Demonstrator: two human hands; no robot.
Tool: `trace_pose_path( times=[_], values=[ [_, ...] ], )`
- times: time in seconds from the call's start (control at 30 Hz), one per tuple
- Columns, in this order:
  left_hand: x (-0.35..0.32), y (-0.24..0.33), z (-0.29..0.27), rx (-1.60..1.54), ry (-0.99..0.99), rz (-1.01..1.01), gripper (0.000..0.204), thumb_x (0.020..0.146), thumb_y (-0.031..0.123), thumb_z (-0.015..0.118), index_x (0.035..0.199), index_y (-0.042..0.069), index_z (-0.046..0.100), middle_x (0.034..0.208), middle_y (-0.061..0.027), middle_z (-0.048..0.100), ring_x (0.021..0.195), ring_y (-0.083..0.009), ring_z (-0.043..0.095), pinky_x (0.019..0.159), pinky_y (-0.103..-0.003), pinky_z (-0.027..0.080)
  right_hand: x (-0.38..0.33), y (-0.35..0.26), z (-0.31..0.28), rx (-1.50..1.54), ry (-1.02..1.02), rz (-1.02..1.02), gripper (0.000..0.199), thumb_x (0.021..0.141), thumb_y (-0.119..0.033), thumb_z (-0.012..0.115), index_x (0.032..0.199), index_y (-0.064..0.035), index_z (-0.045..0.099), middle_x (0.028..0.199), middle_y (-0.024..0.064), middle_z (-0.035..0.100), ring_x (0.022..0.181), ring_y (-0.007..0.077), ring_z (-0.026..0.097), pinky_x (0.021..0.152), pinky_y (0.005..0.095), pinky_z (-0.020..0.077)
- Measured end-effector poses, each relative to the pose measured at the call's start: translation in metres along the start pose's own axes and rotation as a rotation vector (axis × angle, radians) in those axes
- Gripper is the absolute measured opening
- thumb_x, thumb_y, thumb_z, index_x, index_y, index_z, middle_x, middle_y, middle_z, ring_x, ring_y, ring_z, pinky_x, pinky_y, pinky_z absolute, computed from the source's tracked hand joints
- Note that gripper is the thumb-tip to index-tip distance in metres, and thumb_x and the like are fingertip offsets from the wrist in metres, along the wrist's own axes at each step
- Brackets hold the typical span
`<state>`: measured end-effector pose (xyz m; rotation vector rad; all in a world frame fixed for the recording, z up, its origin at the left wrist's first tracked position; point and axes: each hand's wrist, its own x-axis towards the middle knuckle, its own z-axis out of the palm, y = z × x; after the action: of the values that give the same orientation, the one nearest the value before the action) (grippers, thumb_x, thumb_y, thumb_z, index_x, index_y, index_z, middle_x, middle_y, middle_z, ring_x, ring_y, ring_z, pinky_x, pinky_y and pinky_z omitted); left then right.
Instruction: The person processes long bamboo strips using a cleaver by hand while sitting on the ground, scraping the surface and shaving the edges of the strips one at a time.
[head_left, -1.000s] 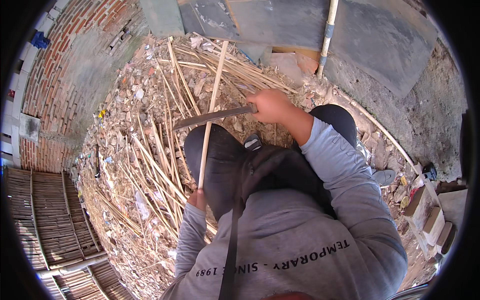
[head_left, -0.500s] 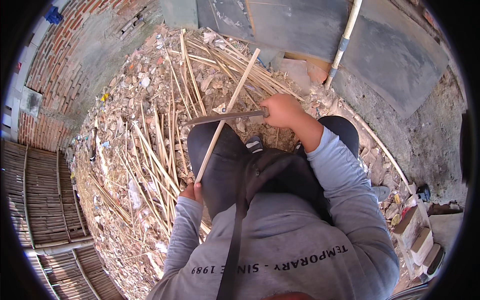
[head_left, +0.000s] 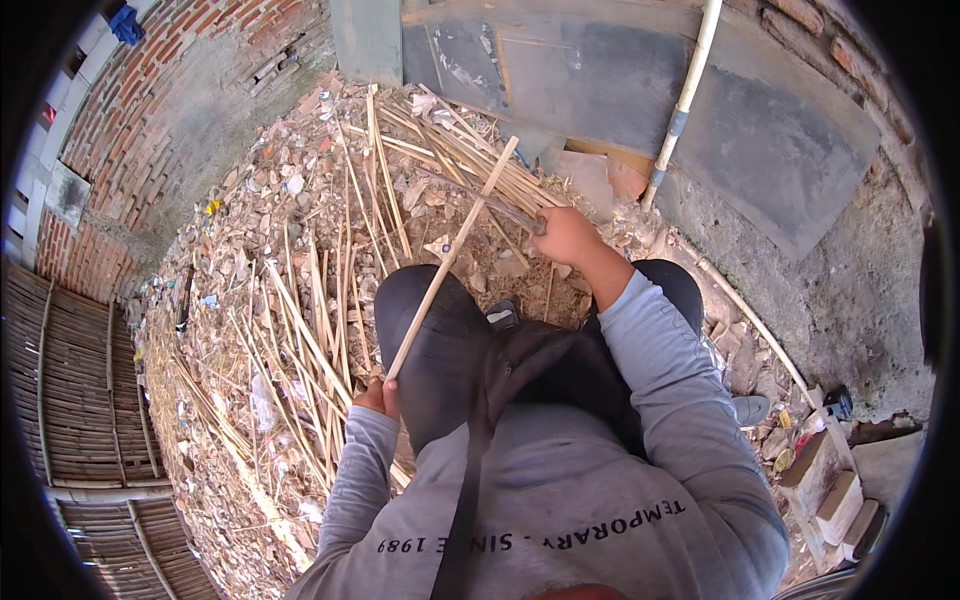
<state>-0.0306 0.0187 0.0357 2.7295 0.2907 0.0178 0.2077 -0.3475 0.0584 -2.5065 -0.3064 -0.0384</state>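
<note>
We hold the lower end of a long bamboo stick [head_left: 450, 262] clenched in our left hand [head_left: 378, 398] beside our knee; the stick slants up across our lap toward the heap of split bamboo strips [head_left: 330, 300]. A second ago it stood nearly upright; now it leans to the right. Our right hand [head_left: 566, 236] has moved farther out, its grip closed around what looks like a dark blade [head_left: 500, 208] laid against the stick's upper part, though the view there is cluttered. Beyond, a white pipe [head_left: 685, 100] runs up the grey wall [head_left: 560, 70].
</note>
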Motion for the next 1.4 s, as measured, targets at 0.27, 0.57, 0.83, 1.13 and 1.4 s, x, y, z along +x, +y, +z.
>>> trace_pose_path(
  times=[0.27, 0.57, 0.83, 1.13, 1.4],
  values=[
    [-0.004, -0.001, -0.006, -0.032, -0.059, -0.016, 0.047, 0.098, 0.044, 0.042, 0.085, 0.002, 0.058, 0.066, -0.0274, 0.059, 0.064, -0.0467, 0.060, 0.059, -0.052, 0.047, -0.022, -0.037, -0.003, -0.203, -0.182, -0.262, 0.033, 0.072, -0.033, 0.072, 0.093, -0.0088, 0.066, 0.083, 0.0172, 0.067, 0.082, 0.0396, 0.064, 0.072, 0.0474, 0.0505],
    [-0.001, -0.014, 0.001, -0.085, -0.081, 0.006, 0.045, 0.098, 0.042, 0.041, 0.094, 0.001, 0.060, 0.070, -0.0282, 0.061, 0.070, -0.0483, 0.061, 0.062, -0.052, 0.048, -0.002, -0.005, 0.006, -0.008, -0.071, 0.030, 0.036, 0.072, -0.030, 0.072, 0.101, -0.0084, 0.068, 0.089, 0.0180, 0.068, 0.087, 0.0361, 0.065, 0.077, 0.0447, 0.0515],
    [-0.001, -0.005, -0.006, -0.100, -0.087, -0.030, 0.049, 0.098, 0.043, 0.042, 0.082, 0.001, 0.060, 0.068, -0.0282, 0.060, 0.068, -0.0485, 0.060, 0.062, -0.053, 0.046, -0.021, -0.034, -0.002, -0.178, -0.191, -0.208, 0.028, 0.075, -0.033, 0.069, 0.093, -0.0121, 0.067, 0.080, 0.0169, 0.066, 0.080, 0.0376, 0.064, 0.070, 0.0489, 0.0501],
    [0.002, -0.021, 0.010, -0.108, -0.029, 0.027, 0.045, 0.098, 0.041, 0.044, 0.085, 0.001, 0.060, 0.065, -0.0265, 0.059, 0.064, -0.0461, 0.060, 0.059, -0.051, 0.046, -0.005, -0.002, 0.012, 0.040, 0.004, -0.108, 0.027, 0.075, -0.032, 0.071, 0.092, -0.0113, 0.068, 0.076, 0.0167, 0.065, 0.076, 0.0377, 0.064, 0.068, 0.0472, 0.0501],
    [-0.001, -0.018, 0.009, -0.075, 0.011, 0.042, 0.040, 0.097, 0.039, 0.046, 0.087, 0.002, 0.059, 0.065, -0.0259, 0.059, 0.062, -0.0458, 0.060, 0.056, -0.051, 0.046, -0.013, -0.012, 0.009, 0.090, 0.027, -0.050, 0.035, 0.076, -0.034, 0.072, 0.101, -0.0103, 0.068, 0.076, 0.0181, 0.066, 0.075, 0.0379, 0.064, 0.070, 0.0439, 0.0511]
  ],
)
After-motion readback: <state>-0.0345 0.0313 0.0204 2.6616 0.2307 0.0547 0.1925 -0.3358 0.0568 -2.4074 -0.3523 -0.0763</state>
